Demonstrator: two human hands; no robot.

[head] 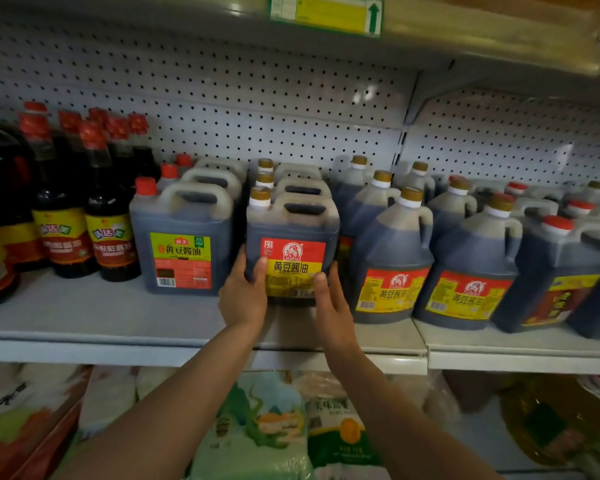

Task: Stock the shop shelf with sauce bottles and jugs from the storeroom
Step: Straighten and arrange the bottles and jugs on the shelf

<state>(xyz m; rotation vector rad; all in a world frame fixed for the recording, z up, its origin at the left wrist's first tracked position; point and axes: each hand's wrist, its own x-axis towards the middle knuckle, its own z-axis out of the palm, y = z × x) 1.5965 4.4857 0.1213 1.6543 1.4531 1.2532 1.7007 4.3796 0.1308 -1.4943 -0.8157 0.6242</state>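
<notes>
A square soy sauce jug [291, 237] with a gold cap and a red-and-yellow label stands upright on the grey shelf [101, 317], at the front of a row of like jugs. My left hand [245, 292] grips its lower left corner, thumb on the label. My right hand [329, 299] lies against its lower right side, thumb on the label and fingers straight. Both forearms reach up from below.
Left of it stands a red-capped jug [181, 244] with a green-yellow label, then tall dark bottles [108, 216]. To the right are round jugs [392, 258] and further jugs [555, 268]. Pegboard forms the back wall. Rice bags [257, 427] fill the shelf below.
</notes>
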